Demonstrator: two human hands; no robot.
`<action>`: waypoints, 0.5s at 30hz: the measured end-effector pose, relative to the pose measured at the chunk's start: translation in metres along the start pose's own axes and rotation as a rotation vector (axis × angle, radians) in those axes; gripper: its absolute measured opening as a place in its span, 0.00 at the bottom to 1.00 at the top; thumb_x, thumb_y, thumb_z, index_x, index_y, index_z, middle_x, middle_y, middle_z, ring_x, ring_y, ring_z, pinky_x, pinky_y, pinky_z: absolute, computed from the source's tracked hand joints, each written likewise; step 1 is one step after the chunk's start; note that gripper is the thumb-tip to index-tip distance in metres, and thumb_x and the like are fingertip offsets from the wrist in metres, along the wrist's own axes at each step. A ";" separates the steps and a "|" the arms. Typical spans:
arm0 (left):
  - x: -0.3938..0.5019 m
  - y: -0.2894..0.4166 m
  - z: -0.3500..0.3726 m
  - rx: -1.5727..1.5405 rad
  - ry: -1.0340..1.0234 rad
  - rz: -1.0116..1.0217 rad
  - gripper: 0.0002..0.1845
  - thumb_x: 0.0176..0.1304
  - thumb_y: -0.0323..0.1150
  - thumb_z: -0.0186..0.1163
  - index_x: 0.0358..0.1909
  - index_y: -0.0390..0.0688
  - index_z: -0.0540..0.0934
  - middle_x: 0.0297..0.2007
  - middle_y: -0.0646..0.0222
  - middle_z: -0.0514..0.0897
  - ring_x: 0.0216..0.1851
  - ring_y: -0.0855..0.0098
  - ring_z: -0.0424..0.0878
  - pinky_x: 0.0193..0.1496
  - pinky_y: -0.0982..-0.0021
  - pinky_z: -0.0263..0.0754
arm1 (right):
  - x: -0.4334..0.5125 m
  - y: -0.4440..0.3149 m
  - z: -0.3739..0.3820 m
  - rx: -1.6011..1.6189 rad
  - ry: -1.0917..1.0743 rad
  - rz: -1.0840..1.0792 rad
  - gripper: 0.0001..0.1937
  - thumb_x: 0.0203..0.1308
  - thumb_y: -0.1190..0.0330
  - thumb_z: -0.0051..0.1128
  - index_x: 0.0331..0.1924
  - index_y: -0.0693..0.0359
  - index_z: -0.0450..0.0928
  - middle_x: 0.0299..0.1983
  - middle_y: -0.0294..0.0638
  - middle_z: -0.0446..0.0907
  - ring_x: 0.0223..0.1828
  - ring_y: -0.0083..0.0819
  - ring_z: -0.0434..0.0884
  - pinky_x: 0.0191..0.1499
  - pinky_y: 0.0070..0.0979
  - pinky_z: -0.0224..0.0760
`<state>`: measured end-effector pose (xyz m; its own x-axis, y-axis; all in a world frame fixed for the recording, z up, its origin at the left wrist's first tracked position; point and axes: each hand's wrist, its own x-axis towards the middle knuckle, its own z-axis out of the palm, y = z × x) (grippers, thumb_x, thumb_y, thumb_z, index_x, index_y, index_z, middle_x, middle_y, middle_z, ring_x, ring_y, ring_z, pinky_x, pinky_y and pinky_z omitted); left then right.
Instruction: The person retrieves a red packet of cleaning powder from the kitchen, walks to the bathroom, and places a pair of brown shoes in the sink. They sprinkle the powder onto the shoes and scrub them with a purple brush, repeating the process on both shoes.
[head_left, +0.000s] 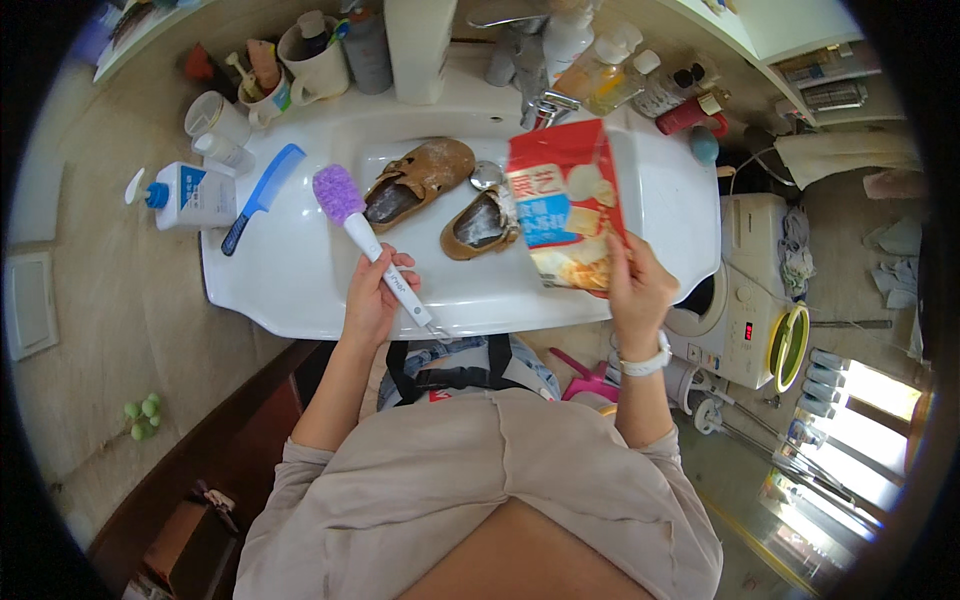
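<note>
My left hand (377, 292) grips the white handle of a brush (361, 225) with a fluffy purple head, held over the sink's front left part. In my right hand (637, 289) is a red printed packet (570, 210), pinched near its lower right edge and held above the basin's right side. Between them, a brown shoe (435, 172) with white powder on it lies in the white sink (300, 300). A second brown shoe (476, 229), also powdery, is nearer me, its right end partly hidden by the packet. A round metal drain piece (486, 175) shows beside the shoes.
A blue comb (274, 180) and a white pump bottle (196, 196) are at the sink's left. Mugs (315, 64) and a grey bottle (367, 56) stand along the back left. Several bottles (600, 67) stand behind the chrome faucet (551, 105). A washing machine (739, 285) is at the right.
</note>
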<state>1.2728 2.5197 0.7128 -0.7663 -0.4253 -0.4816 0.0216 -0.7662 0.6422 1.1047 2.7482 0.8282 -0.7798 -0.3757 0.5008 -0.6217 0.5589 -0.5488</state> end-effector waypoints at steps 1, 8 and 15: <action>-0.005 0.004 -0.004 0.026 0.020 0.014 0.08 0.70 0.36 0.45 0.44 0.44 0.68 0.35 0.65 0.78 0.31 0.71 0.81 0.36 0.70 0.79 | 0.001 -0.006 0.011 -0.019 -0.017 -0.036 0.05 0.54 0.73 0.60 0.35 0.63 0.80 0.25 0.46 0.80 0.20 0.31 0.80 0.24 0.22 0.69; -0.030 0.016 -0.021 0.097 0.030 0.047 0.09 0.71 0.36 0.43 0.44 0.43 0.66 0.35 0.62 0.77 0.30 0.70 0.81 0.37 0.71 0.78 | 0.024 -0.033 0.057 -0.132 -0.093 -0.351 0.06 0.52 0.73 0.60 0.35 0.57 0.79 0.16 0.38 0.74 0.15 0.33 0.75 0.18 0.26 0.64; -0.030 0.014 -0.023 0.041 0.013 0.011 0.09 0.71 0.37 0.43 0.45 0.43 0.66 0.35 0.62 0.77 0.30 0.70 0.81 0.36 0.72 0.78 | 0.037 -0.041 0.068 -0.188 -0.050 -0.312 0.04 0.55 0.71 0.58 0.34 0.57 0.79 0.19 0.40 0.77 0.17 0.34 0.77 0.19 0.26 0.65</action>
<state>1.3108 2.5103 0.7221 -0.7574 -0.4400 -0.4824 0.0029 -0.7411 0.6714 1.0958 2.6614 0.8241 -0.5605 -0.5828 0.5884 -0.8094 0.5360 -0.2401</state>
